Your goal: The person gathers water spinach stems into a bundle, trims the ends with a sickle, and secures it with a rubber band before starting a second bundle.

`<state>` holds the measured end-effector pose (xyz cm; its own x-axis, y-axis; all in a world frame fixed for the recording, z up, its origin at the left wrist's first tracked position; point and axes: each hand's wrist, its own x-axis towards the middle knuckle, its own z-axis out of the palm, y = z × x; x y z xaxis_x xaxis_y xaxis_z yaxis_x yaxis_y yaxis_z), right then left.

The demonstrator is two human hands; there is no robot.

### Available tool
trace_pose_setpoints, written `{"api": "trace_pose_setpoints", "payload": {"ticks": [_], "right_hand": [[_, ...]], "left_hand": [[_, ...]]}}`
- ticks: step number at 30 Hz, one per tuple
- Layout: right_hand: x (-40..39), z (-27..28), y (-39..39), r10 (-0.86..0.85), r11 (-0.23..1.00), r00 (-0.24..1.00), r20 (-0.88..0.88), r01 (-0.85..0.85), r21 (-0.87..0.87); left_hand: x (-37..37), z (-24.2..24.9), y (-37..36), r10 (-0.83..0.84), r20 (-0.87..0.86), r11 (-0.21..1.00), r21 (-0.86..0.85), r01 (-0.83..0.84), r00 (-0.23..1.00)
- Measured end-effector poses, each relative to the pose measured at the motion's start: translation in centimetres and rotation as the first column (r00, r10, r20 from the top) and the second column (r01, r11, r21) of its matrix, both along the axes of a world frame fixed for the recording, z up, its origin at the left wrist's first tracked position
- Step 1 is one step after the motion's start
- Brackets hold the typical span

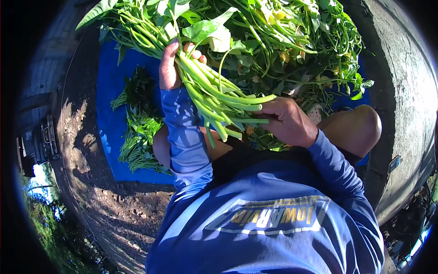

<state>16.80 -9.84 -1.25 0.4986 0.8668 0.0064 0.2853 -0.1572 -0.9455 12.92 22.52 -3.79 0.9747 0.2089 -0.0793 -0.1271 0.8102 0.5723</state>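
My left hand [169,68] is wrapped round a thick bundle of water spinach [205,84], with its leaves at the top left and the cut stem ends slanting down to the right. At those ends my right hand [292,118] pinches, thumb and fingers closed at the tips of one or two stems. Part of its grip is hidden behind the hand. Beyond the bundle lies a big heap of loose leafy stems [283,27], some leaves yellowed.
Smaller tied-looking bunches of greens [139,137] lie on a blue sheet [109,155] at the left. A concrete edge [397,91] runs along the right. Bare soil [123,205] borders the sheet, and a parked vehicle [39,144] stands far left.
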Motion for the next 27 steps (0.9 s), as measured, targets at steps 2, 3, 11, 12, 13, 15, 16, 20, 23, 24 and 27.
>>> {"api": "trace_pose_setpoints", "payload": {"ticks": [2, 3, 11, 12, 13, 15, 16, 20, 23, 24, 27], "right_hand": [[-1.1, -0.3, -1.6, 0.046, 0.998, 0.997, -0.06, -0.048, -0.042], [-1.8, -0.6, -2.3, 0.057, 0.996, 0.996, -0.067, -0.061, -0.064], [0.5, 6.5, -3.2, -0.165, 0.982, 0.973, -0.16, 0.148, -0.114], [1.6, 7.8, -1.2, -0.142, 0.99, 0.976, 0.165, 0.139, 0.025], [2.2, 8.5, 0.9, -0.129, 0.991, 0.961, 0.243, 0.118, 0.06], [3.3, 6.7, 5.6, -0.117, 0.983, 0.916, 0.382, 0.052, 0.177], [3.8, 5.7, 7.5, -0.072, 0.991, 0.884, 0.463, 0.013, 0.131], [3.9, 2.3, 10.3, -0.056, 0.988, 0.799, 0.599, -0.042, 0.148], [2.0, 4.4, 7.7, 0.028, 0.997, 0.803, 0.595, -0.062, 0.037], [1.0, 5.3, 6.1, 0.089, 0.996, 0.819, 0.567, -0.09, -0.025], [-0.6, 4.4, 1.3, 0.251, 0.951, 0.865, 0.435, -0.136, -0.277]], "left_hand": [[0.0, 0.4, -0.5, 0.139, -0.043, 0.987, 0.082, -0.136, 0.989], [0.1, 1.2, -1.1, 0.256, -0.13, 0.963, 0.124, -0.241, 0.958], [1.0, 1.4, -1.5, 0.445, -0.3, 0.853, 0.43, -0.297, 0.844], [1.2, 1.5, -2.2, 0.446, -0.309, 0.846, 0.45, -0.284, 0.84], [1.5, 1.6, -2.9, 0.451, -0.302, 0.84, 0.463, -0.284, 0.84], [1.8, 0.4, -3.5, 0.447, -0.161, 0.728, 0.637, -0.253, 0.88], [1.8, -1.8, -2.7, 0.4, -0.021, 0.604, 0.758, -0.246, 0.916], [1.8, -3.9, -1.0, 0.362, 0.393, -0.328, 0.902, -0.28, 0.845], [1.5, -2.0, -2.0, 0.578, 0.109, 0.084, 0.978, -0.191, 0.809], [1.7, -0.9, -2.2, 0.585, -0.255, 0.55, 0.823, -0.145, 0.77], [0.3, -1.7, 0.8, 0.614, -0.151, 0.567, 0.767, -0.3, 0.775]]}}
